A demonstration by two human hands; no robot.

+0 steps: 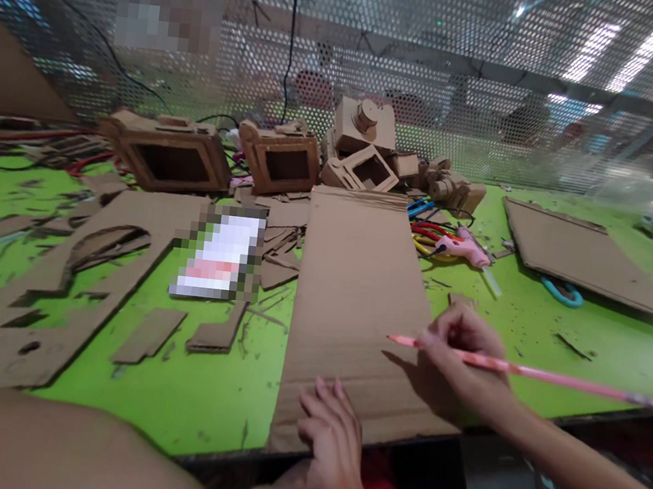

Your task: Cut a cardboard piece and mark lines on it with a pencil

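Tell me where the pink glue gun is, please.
In the head view, the pink glue gun lies right of centre on the green table, beside red and yellow cables, beyond the right hand.

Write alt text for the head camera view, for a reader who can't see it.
A person's right hand holds a pink pencil over a cardboard sheet, left hand resting at its near edge. Scraps lie left of it on the green table, camera-shaped cardboard models beyond.

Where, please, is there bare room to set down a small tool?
Two nearly bare patches: the front edge between the holed sheet and plain cardboard sheet, and, at right, between the pencil and blue handle. The back is crowded with cardboard cameras, the left with cardboard scraps.
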